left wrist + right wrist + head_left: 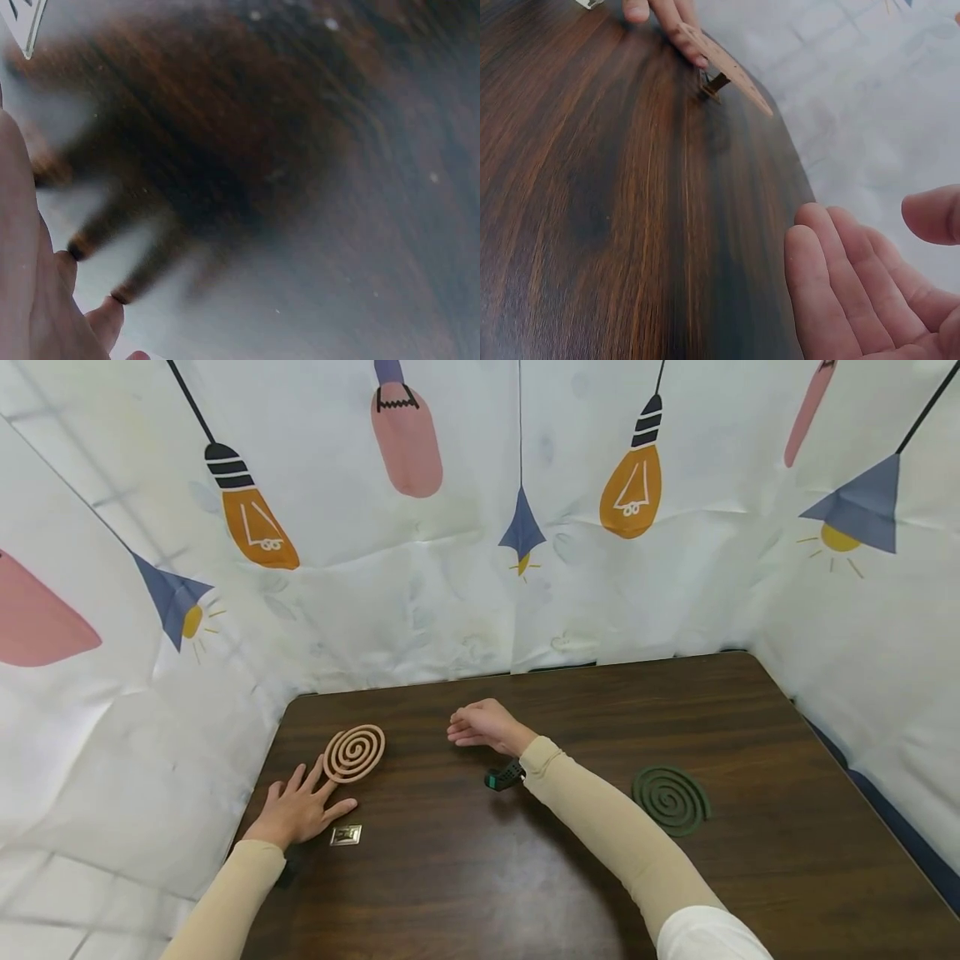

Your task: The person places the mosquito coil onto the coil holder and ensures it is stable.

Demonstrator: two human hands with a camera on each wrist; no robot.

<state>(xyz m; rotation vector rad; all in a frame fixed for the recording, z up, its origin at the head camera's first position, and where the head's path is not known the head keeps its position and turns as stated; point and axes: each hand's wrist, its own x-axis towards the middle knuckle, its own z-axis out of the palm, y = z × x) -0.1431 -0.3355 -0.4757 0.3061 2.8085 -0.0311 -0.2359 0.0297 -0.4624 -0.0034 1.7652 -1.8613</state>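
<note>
A tan mosquito coil sits tilted on a small metal stand, raised above the brown table. My left hand rests beside it with fingers spread; in the right wrist view, one fingertip is at the stand, under the coil's edge. Whether it touches the stand, I cannot tell. To the right of the coil, my right hand hovers over the table, fingers extended together, palm bare, holding nothing. A flat metal coil stand lies near my left thumb. Farther right, a dark green mosquito coil lies flat.
The dark wood-grain table has rounded far corners. A white curtain printed with lamps and bulbs hangs behind and along both sides. A black wrist strap is on my right wrist.
</note>
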